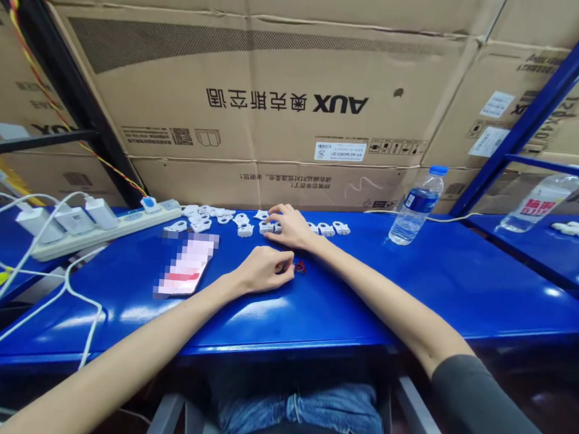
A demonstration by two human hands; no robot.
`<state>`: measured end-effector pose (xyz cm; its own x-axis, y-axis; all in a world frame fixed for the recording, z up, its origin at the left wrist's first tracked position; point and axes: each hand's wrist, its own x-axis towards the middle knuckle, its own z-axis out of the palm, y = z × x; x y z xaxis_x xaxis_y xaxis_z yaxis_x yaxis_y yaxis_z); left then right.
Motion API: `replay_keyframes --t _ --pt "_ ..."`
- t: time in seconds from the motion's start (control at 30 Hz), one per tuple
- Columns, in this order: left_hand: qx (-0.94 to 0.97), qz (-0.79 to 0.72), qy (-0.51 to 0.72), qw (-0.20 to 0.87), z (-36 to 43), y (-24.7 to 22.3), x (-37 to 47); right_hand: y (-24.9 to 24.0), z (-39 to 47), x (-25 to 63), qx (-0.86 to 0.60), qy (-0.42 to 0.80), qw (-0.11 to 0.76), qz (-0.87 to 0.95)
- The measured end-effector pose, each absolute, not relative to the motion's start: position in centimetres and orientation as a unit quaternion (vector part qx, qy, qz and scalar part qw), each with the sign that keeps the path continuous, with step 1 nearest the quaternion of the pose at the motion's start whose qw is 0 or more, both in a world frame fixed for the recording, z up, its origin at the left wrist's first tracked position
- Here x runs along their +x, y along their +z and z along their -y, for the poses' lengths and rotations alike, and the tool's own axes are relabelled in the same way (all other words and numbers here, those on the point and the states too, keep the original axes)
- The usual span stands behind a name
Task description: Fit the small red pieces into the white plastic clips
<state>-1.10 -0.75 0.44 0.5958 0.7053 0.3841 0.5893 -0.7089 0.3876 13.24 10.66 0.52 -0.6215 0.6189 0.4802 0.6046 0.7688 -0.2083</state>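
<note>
My left hand (266,269) rests low over the blue table (332,314), fingers curled into a pinch beside a small red and black item (300,267). What its fingertips hold is too small to make out. Farther back, my right hand (289,226) reaches over a row of small white plastic pieces (326,229), its fingers spread and bent. Its fingertips are at white pieces partly hidden beneath them. More white pieces (201,222) lie in a loose cluster to the left.
A phone (188,266) lies left of my left hand. A white power strip (108,229) with chargers and cables occupies the left side. One water bottle (417,206) stands at the right, another (540,203) beyond the blue post (533,112). Cardboard boxes (281,62) wall the back.
</note>
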Motion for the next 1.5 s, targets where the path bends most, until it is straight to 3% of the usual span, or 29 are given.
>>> replay_keyframes --t 0.2,0.37,0.57,0.83,1.13,1.5 --pt "0.858 -0.353 0.368 0.061 0.9 0.7 -1.0 1.2 -10.5 10.5 -0.312 0.014 0.243 0.918" --pt "0.847 -0.365 0.386 0.034 0.9 0.8 -1.0 1.2 -10.6 8.8 -0.309 0.021 0.231 0.922" --pt "0.834 -0.369 0.41 0.016 0.6 0.7 -1.1 1.2 -10.2 9.7 -0.321 0.043 0.284 0.902" --pt "0.802 -0.409 0.433 0.04 0.6 0.9 -0.9 0.4 -6.2 17.3 -0.272 0.012 0.386 0.881" --pt "0.791 -0.463 0.392 0.077 0.2 0.5 -0.7 1.4 -2.0 22.3 -0.265 -0.096 0.368 0.886" --pt "0.764 -0.508 0.382 0.107 0.1 1.0 -0.6 2.1 -1.5 21.2 -0.263 -0.117 0.366 0.885"
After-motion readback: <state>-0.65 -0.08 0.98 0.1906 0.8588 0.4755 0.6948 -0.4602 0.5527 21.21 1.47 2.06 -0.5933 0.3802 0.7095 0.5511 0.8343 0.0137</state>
